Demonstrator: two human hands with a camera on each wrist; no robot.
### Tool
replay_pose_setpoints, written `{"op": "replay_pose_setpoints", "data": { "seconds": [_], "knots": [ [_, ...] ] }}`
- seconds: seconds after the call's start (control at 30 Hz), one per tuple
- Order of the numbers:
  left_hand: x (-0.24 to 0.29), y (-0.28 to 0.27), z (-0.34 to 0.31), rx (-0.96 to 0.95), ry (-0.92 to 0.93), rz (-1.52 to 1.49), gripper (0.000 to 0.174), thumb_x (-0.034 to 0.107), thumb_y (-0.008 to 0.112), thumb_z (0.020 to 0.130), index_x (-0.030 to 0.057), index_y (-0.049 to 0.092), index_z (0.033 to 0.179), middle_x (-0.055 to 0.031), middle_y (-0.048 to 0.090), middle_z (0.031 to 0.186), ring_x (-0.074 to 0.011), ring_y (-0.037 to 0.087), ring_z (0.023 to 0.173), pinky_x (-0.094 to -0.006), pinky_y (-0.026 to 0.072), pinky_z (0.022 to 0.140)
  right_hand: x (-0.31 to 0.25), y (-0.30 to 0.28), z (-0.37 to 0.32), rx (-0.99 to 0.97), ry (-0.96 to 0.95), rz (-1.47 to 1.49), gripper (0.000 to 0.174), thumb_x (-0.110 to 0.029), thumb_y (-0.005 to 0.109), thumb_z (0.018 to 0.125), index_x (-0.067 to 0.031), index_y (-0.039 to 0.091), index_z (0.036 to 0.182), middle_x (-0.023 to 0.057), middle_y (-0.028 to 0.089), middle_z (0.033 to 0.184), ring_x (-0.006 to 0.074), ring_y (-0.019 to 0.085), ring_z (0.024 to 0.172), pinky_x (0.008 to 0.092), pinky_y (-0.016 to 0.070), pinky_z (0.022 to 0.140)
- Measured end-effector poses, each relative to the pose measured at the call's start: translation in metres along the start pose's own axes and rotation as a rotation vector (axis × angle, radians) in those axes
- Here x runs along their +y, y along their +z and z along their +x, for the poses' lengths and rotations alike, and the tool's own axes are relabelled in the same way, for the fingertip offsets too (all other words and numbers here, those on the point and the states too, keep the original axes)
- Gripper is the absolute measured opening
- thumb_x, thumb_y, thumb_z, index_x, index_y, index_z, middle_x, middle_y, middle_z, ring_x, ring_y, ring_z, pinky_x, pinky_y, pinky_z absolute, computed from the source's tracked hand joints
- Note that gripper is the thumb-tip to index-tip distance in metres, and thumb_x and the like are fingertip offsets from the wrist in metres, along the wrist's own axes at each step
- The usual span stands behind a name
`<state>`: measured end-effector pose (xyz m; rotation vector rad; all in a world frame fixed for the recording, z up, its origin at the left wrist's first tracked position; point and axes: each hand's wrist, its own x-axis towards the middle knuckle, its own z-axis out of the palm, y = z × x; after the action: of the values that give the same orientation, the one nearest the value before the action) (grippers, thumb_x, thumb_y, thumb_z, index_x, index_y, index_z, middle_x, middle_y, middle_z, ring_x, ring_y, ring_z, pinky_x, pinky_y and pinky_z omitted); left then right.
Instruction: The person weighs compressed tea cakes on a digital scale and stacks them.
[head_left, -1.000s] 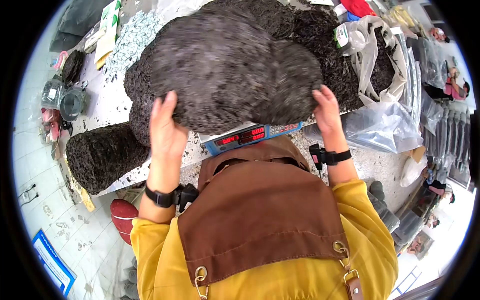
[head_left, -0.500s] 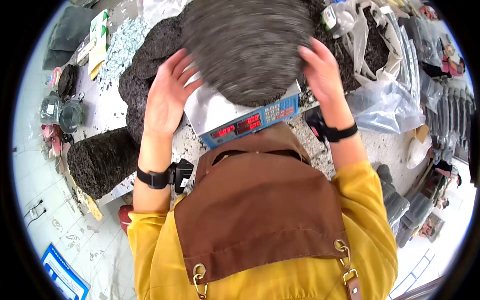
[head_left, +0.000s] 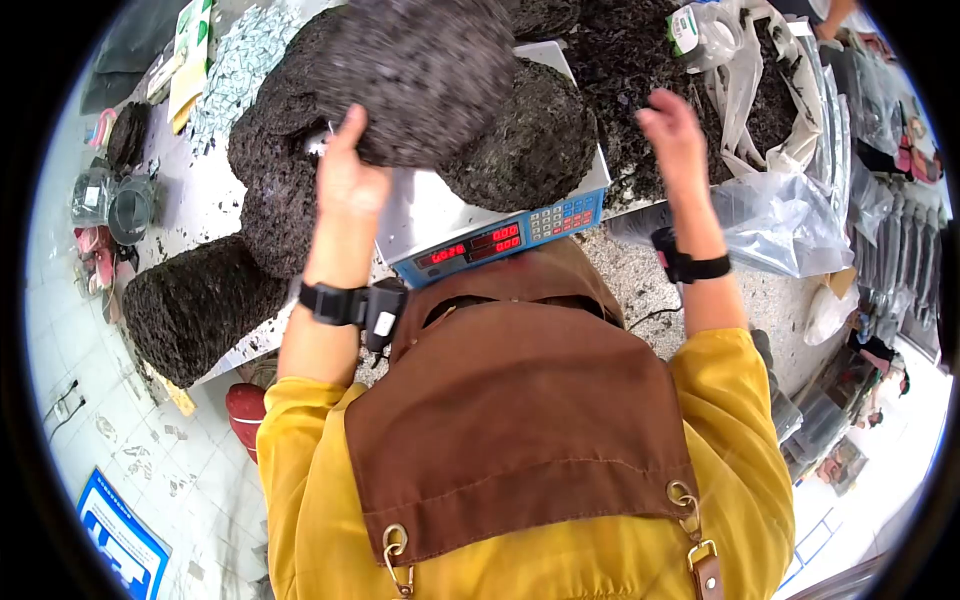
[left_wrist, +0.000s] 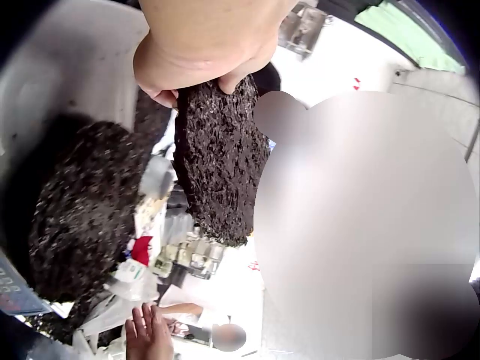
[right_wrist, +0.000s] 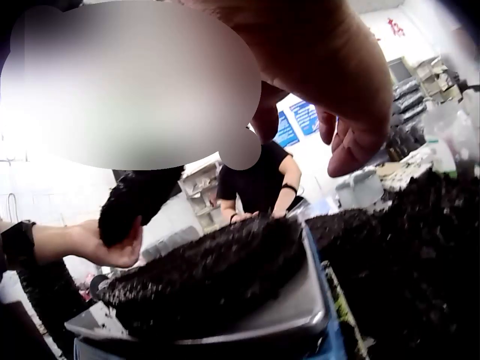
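Note:
My left hand grips a round, dark cake of what looks like dried seaweed by its edge, with thumb and fingers on opposite faces in the left wrist view. This cake is tilted and held above the left part of a blue digital scale. A second round seaweed cake lies flat on the scale's metal pan. Off to the right, my right hand is raised beside the scale with nothing in it, its fingers loosely bent. Red digits light the scale's display.
More dark cakes lean together left of the scale, near a thick stack on its side. Loose dark seaweed is heaped behind and right, beside an open plastic sack. Clear containers stand far left. Another person stands across the table.
Cakes that were between both hands have separated: one now rests on the scale and the left hand holds another, up and left. The right hand has moved away from them.

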<state>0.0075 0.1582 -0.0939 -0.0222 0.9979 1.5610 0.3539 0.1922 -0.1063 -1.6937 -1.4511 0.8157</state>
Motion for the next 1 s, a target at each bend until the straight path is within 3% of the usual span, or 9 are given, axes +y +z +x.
{"op": "replay_pose_setpoints", "data": {
  "seconds": [0.07,0.1,0.13,0.23,0.47,0.6,0.8,0.93,1.0],
  "knots": [
    [-0.039,-0.010,0.005,0.006,-0.076,0.101,0.045,0.003,0.058,0.086,0.0035,0.044,0.128,-0.0113,0.051,0.126,-0.0280,0.050,0.113,-0.0423,0.0399,0.100,-0.003,0.032,-0.015,-0.227,0.039,-0.117,0.051,-0.020,0.071,0.074,0.0027,0.054,0.115,0.0179,0.059,0.111,0.0253,0.059,0.098,0.0331,0.0469,0.085],
    [-0.058,-0.024,0.009,-0.008,-0.048,0.162,0.047,0.001,0.058,0.085,0.0043,0.043,0.130,-0.0102,0.050,0.128,-0.0271,0.049,0.115,-0.0409,0.0396,0.100,0.029,0.053,-0.025,-0.160,-0.272,-0.255,0.052,-0.019,0.072,0.071,0.0024,0.053,0.115,0.0194,0.056,0.112,0.0303,0.054,0.104,0.0357,0.0439,0.090],
    [-0.062,-0.022,0.000,-0.058,-0.022,0.170,0.048,0.001,0.058,0.085,0.0047,0.042,0.130,-0.0093,0.050,0.127,-0.0267,0.048,0.116,-0.0409,0.0399,0.099,0.020,0.056,-0.033,-0.129,-0.244,-0.206,0.054,-0.018,0.072,0.070,0.0020,0.052,0.117,0.0205,0.053,0.113,0.0340,0.050,0.109,0.0369,0.0409,0.094],
    [-0.049,-0.031,-0.014,-0.079,-0.126,0.159,0.043,0.003,0.054,0.088,0.0051,0.043,0.130,-0.0098,0.051,0.127,-0.0257,0.050,0.114,-0.0408,0.0407,0.099,0.030,0.051,-0.037,-0.160,0.094,0.039,0.058,-0.016,0.073,0.071,0.0029,0.050,0.120,0.0175,0.054,0.113,0.0283,0.055,0.103,0.0365,0.0453,0.088],
    [-0.062,-0.023,-0.035,-0.025,-0.181,0.147,0.044,0.005,0.058,0.086,0.0057,0.045,0.128,-0.0085,0.054,0.124,-0.0244,0.052,0.113,-0.0404,0.0408,0.098,0.008,0.040,-0.014,-0.254,-0.179,-0.306,0.067,-0.019,0.075,0.071,0.0045,0.042,0.125,0.0219,0.055,0.112,0.0309,0.054,0.107,0.0365,0.0430,0.090],
    [-0.043,-0.026,-0.042,0.051,-0.141,0.082,0.050,0.004,0.058,0.085,0.0098,0.041,0.131,-0.0075,0.050,0.128,-0.0245,0.048,0.116,-0.0423,0.0370,0.101,0.017,0.049,0.047,-0.675,0.404,0.441,0.056,-0.009,0.070,0.075,0.0030,0.043,0.123,0.0108,0.057,0.110,0.0168,0.053,0.101,0.0310,0.0439,0.088],
    [0.015,-0.065,-0.089,0.190,0.126,0.040,0.047,0.006,0.053,0.089,0.0067,0.036,0.133,-0.0110,0.048,0.129,-0.0296,0.047,0.117,-0.0486,0.0364,0.101,0.021,0.081,0.204,-0.258,0.262,0.876,0.042,-0.013,0.062,0.085,-0.0020,0.045,0.122,0.0095,0.056,0.113,0.0201,0.055,0.100,0.0332,0.0442,0.086],
    [0.016,-0.085,-0.105,0.401,0.223,0.115,0.045,0.006,0.053,0.089,0.0058,0.038,0.132,-0.0083,0.051,0.125,-0.0259,0.050,0.114,-0.0426,0.0381,0.100,0.076,0.121,0.262,-0.351,0.453,0.554,0.055,-0.025,0.064,0.085,-0.0018,0.042,0.129,0.0118,0.053,0.120,0.0214,0.051,0.109,0.0360,0.0407,0.090],
    [0.014,-0.076,-0.103,0.376,0.254,0.092,0.044,0.003,0.055,0.088,0.0050,0.041,0.129,-0.0086,0.053,0.122,-0.0244,0.052,0.110,-0.0401,0.0412,0.097,0.116,0.130,0.279,-0.208,0.248,-0.058,0.061,-0.025,0.065,0.084,-0.0008,0.038,0.134,0.0120,0.049,0.127,0.0228,0.047,0.118,0.0361,0.0392,0.094]
  ]
}}
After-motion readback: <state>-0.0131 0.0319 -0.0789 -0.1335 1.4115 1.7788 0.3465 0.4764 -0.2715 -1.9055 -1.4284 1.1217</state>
